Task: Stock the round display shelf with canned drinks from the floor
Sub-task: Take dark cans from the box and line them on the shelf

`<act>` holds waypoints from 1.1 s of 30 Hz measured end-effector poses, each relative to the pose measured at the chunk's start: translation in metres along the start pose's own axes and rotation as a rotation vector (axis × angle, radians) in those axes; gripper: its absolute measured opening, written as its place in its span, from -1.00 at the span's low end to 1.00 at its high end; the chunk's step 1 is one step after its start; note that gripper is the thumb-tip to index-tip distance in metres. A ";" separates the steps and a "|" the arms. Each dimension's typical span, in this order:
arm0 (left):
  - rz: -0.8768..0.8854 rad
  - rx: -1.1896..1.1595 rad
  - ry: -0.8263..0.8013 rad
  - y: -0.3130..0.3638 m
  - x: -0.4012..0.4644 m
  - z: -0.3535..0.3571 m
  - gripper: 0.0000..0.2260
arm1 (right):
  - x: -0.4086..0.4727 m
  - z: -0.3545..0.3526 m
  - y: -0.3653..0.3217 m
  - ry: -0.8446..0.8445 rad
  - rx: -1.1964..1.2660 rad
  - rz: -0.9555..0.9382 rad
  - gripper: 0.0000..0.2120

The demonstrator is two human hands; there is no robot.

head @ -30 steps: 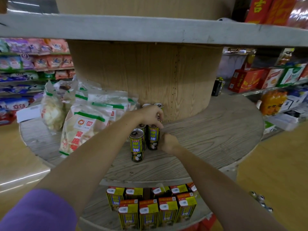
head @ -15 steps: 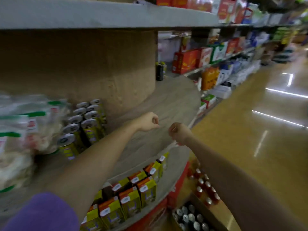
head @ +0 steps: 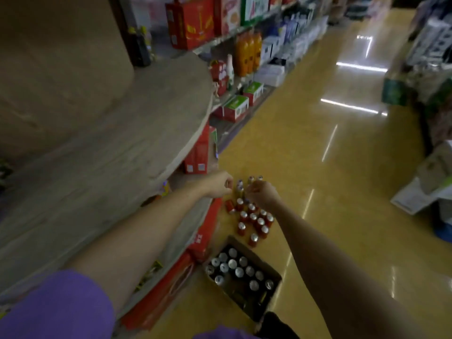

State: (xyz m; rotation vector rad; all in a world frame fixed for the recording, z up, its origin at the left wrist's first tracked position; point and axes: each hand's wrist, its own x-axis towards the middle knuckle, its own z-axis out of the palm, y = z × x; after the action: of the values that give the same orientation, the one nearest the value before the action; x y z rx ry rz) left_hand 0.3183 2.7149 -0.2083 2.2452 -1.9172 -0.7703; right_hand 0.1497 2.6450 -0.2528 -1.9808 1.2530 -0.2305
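The round wooden display shelf point(head: 122, 148) fills the left of the head view, its middle tier bare here. On the yellow floor to its right stands an open cardboard box point(head: 266, 299) holding several silver-topped cans point(head: 232, 265). Beyond it several red cans point(head: 254, 221) stand loose on the floor. My left hand point(head: 219, 184) and my right hand point(head: 263, 194) hang in the air above the red cans, side by side, fingers loosely curled, and both hold nothing.
Red cartons point(head: 200, 152) sit under the round shelf's edge. A long store shelf point(head: 244, 45) with boxes and orange bottles runs along the aisle behind. More goods point(head: 428, 94) line the right side. The glossy floor point(head: 330, 167) lies between.
My view has swung right and down from the cans on the shelf to the floor. Both hands left the shelved cans and now hover over the red cans on the floor.
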 end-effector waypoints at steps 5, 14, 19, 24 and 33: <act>-0.124 -0.058 -0.070 0.004 0.047 0.089 -0.90 | 0.034 0.044 0.102 -0.114 0.134 0.171 -0.90; -0.342 -0.173 -0.283 -0.027 0.080 0.239 -0.91 | 0.023 0.119 0.233 -0.225 0.320 0.530 -0.92; -0.418 -0.261 -0.439 -0.059 0.098 0.333 -0.73 | 0.025 0.172 0.296 -0.264 0.247 0.639 -0.81; -0.481 -0.370 -0.491 -0.110 0.111 0.417 -0.82 | 0.035 0.251 0.339 -0.308 0.184 0.649 -0.75; -0.538 -0.352 -0.439 -0.207 0.157 0.519 -0.78 | 0.086 0.407 0.371 -0.378 0.201 0.675 -0.69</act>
State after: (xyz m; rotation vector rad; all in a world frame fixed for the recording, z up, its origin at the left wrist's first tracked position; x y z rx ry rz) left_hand 0.2964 2.7390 -0.7882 2.5123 -1.1364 -1.6369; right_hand 0.1456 2.6966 -0.8079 -1.2623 1.4889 0.3251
